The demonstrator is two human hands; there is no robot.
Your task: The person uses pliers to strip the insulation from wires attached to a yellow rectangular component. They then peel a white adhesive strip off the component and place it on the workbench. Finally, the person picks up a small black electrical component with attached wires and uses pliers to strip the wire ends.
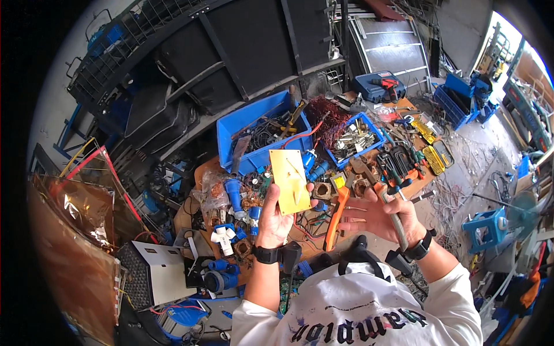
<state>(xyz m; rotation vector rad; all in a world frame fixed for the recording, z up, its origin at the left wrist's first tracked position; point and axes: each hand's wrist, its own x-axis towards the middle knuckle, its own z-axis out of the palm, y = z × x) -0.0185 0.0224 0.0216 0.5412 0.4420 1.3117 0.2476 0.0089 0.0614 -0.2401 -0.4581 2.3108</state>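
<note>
We hold a flat, pale-yellow rectangular board (290,181) upright in our left hand (274,216), fingers wrapped along its lower left edge, above a cluttered workbench (424,180). Our right hand (381,216) grips a slim grey-handled tool (395,222), its shaft crossing the palm while the other fingers spread loosely. An orange-handled cutter (336,216) lies on the bench between our wrists, and a blue plastic bin of tangled cables (254,135) sits just behind the board. To work on the board well, we judge it best to steady it against the palm, keep its face turned toward us, and bring the tool tip in slowly.
</note>
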